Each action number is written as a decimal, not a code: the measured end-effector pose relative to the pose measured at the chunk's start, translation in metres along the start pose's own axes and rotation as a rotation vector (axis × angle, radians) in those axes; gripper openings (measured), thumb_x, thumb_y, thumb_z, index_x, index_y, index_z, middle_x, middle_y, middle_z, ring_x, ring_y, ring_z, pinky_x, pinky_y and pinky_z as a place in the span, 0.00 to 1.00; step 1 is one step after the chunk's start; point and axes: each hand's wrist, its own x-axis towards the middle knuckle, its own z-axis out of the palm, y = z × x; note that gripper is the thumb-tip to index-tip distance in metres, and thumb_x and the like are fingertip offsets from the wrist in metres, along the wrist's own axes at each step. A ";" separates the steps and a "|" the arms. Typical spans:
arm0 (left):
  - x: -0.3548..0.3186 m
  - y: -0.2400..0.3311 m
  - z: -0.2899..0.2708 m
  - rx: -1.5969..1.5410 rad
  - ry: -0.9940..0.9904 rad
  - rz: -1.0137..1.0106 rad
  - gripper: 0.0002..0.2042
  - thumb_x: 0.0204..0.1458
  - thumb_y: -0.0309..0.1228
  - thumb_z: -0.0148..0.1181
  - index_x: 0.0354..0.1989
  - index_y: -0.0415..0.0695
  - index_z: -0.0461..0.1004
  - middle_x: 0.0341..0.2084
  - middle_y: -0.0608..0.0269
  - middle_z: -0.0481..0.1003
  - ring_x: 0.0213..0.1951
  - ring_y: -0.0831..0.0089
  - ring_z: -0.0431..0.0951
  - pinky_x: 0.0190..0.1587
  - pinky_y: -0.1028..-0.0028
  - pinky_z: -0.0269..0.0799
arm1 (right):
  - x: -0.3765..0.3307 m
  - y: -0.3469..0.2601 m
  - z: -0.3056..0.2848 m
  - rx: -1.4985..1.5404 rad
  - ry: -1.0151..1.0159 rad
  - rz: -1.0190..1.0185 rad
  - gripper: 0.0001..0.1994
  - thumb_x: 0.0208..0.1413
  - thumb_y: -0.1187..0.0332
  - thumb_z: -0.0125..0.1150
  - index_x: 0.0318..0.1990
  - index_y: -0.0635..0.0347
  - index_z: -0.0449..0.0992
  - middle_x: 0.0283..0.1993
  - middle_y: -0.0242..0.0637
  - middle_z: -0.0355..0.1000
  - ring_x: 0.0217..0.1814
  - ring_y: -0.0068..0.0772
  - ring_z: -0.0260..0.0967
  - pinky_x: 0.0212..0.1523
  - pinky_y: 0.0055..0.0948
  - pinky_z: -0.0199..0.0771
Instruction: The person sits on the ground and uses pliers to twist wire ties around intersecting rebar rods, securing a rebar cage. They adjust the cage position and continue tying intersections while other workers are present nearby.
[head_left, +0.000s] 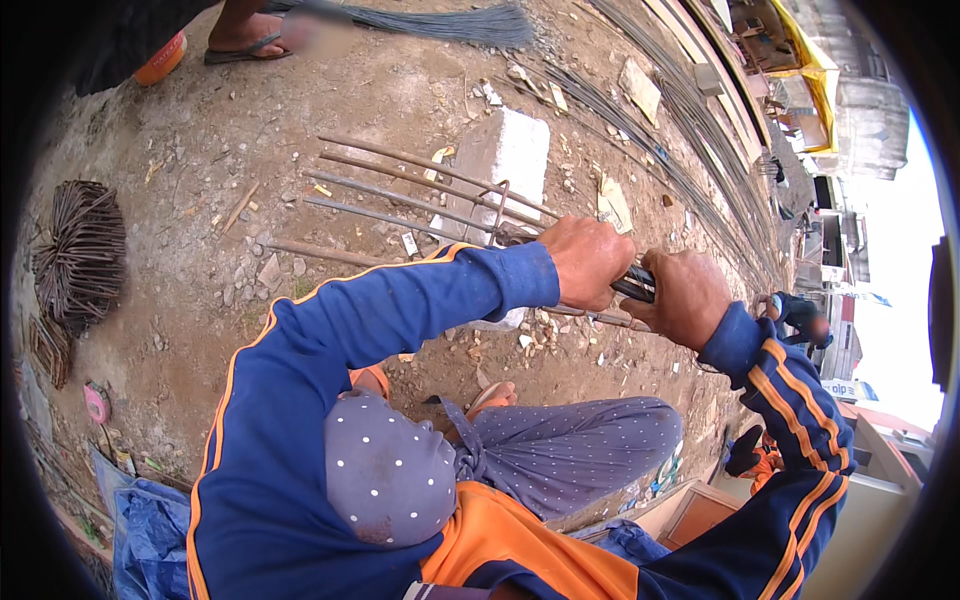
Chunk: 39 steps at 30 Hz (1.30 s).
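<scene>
Several long reinforcing bars [385,190] run side by side in front of me, with a bent steel stirrup [500,207] around them. At their right part my left hand [588,262] is closed in a fist. Between my two fists shows a dark two-handled tool [636,284] like pincers; its head is hidden. My right hand [688,297] wraps the right end of its handles, and my left fist closes over the other end. Behind the bars and partly under them is a pale concrete block [515,150].
Bundled bent stirrups [80,255] lie at left, near a pink tape measure [97,403]. A bundle of thin wire [450,25] and a person's sandalled foot [245,40] are at the far side. Long bars [690,150] stretch along the right. A blue tarp [150,535] lies lower left.
</scene>
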 end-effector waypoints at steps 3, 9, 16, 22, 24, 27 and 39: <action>0.035 0.001 -0.007 -0.215 -0.299 0.067 0.10 0.33 0.28 0.63 0.23 0.36 0.74 0.20 0.44 0.77 0.25 0.51 0.80 0.29 0.57 0.75 | -0.037 -0.015 0.025 -0.534 0.502 -0.012 0.22 0.55 0.64 0.57 0.52 0.73 0.72 0.38 0.44 0.71 0.40 0.42 0.69 0.42 0.40 0.68; 0.021 0.004 -0.029 -0.076 -0.272 0.031 0.21 0.33 0.31 0.66 0.41 0.40 0.75 0.32 0.46 0.80 0.36 0.44 0.80 0.38 0.54 0.75 | -0.010 -0.004 0.018 -0.198 0.277 0.029 0.08 0.53 0.69 0.56 0.34 0.65 0.75 0.29 0.48 0.76 0.35 0.48 0.78 0.35 0.46 0.76; 0.000 0.017 -0.006 0.027 -0.089 0.110 0.31 0.38 0.32 0.69 0.54 0.41 0.67 0.34 0.42 0.77 0.40 0.45 0.79 0.40 0.53 0.74 | 0.022 0.032 0.029 0.352 -0.363 -0.077 0.14 0.55 0.61 0.57 0.37 0.66 0.79 0.35 0.53 0.79 0.38 0.47 0.81 0.38 0.48 0.79; 0.035 -0.020 -0.007 -0.372 -0.415 0.345 0.32 0.41 0.40 0.70 0.56 0.40 0.69 0.41 0.43 0.78 0.46 0.44 0.77 0.47 0.54 0.72 | -0.020 0.003 0.034 -0.003 0.143 0.067 0.19 0.57 0.55 0.58 0.38 0.66 0.80 0.34 0.51 0.80 0.35 0.44 0.81 0.35 0.45 0.80; 0.019 -0.020 -0.025 -0.124 -0.497 0.231 0.31 0.42 0.42 0.70 0.54 0.40 0.71 0.43 0.44 0.78 0.47 0.45 0.77 0.49 0.55 0.71 | 0.003 0.018 0.049 0.091 0.018 -0.138 0.23 0.59 0.50 0.59 0.38 0.66 0.80 0.31 0.47 0.79 0.32 0.39 0.80 0.33 0.40 0.80; 0.008 -0.012 -0.058 -0.120 -0.501 0.184 0.32 0.48 0.50 0.68 0.56 0.41 0.73 0.43 0.45 0.79 0.46 0.47 0.79 0.48 0.56 0.72 | 0.007 0.062 0.066 1.145 -0.612 -0.112 0.22 0.65 0.49 0.55 0.44 0.62 0.81 0.25 0.34 0.73 0.25 0.26 0.72 0.25 0.31 0.73; 0.009 -0.042 -0.088 0.118 -0.488 0.093 0.14 0.60 0.36 0.56 0.46 0.40 0.81 0.40 0.45 0.80 0.42 0.48 0.79 0.44 0.57 0.74 | 0.019 0.057 0.104 0.764 0.272 -0.194 0.27 0.51 0.45 0.69 0.41 0.64 0.79 0.30 0.52 0.77 0.35 0.51 0.77 0.40 0.45 0.75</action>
